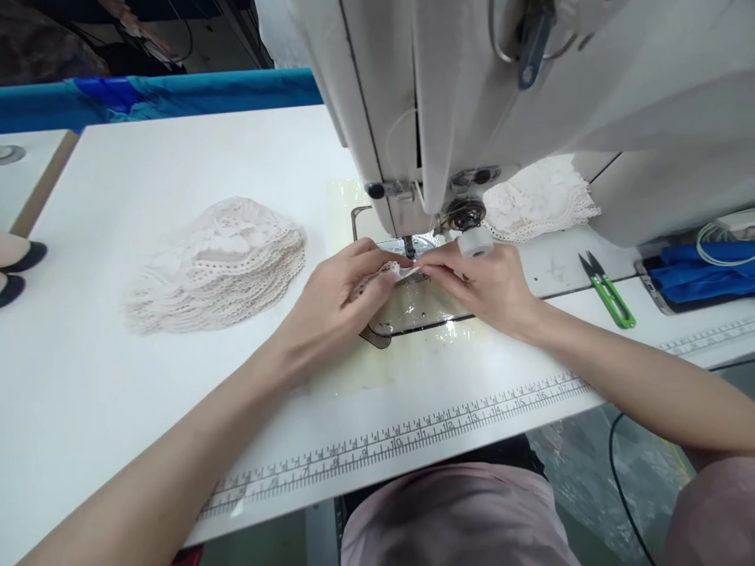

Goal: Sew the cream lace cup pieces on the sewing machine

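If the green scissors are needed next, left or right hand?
Likely the right hand: the green scissors lie nearer it, on its side. The left hand is farther away. Both are at the white lace.

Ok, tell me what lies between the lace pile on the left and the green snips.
Between the lace pile and green snips, the head view shows the left hand and right hand, holding a lace piece under the sewing machine.
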`<state>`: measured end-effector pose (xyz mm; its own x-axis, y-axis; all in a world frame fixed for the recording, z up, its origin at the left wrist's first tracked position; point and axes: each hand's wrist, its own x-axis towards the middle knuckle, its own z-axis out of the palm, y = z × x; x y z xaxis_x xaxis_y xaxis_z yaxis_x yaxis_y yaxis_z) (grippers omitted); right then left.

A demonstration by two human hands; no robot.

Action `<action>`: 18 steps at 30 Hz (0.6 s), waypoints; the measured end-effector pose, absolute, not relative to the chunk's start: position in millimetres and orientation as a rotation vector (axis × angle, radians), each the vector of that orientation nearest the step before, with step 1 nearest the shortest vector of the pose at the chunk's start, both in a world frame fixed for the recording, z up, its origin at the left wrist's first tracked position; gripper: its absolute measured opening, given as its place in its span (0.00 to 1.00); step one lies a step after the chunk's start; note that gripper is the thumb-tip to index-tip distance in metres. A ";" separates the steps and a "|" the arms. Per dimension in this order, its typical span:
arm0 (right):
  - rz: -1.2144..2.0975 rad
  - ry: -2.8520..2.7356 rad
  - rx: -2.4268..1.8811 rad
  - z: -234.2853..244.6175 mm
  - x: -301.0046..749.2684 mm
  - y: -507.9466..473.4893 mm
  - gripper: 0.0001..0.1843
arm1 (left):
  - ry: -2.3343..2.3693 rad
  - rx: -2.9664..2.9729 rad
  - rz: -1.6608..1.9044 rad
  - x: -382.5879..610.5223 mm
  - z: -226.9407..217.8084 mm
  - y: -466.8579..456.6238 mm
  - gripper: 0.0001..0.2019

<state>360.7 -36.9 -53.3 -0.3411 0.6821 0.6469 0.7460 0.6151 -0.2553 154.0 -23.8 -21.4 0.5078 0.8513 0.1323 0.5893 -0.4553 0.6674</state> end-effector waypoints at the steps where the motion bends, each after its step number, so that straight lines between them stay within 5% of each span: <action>1: -0.138 -2.095 -1.116 -53.3 360.6 -36.6 0.14 | 1.137 2.209 0.597 153.7 -22.3 -22.6 0.14; 12: -0.110 -2.175 -1.102 -52.9 361.7 -39.1 0.11 | 1.025 2.296 0.652 150.4 -29.0 -17.9 0.20; 18: -0.296 -2.355 -0.963 -46.3 365.2 -48.3 0.12 | 0.949 3.041 0.756 151.1 -37.1 -41.4 0.08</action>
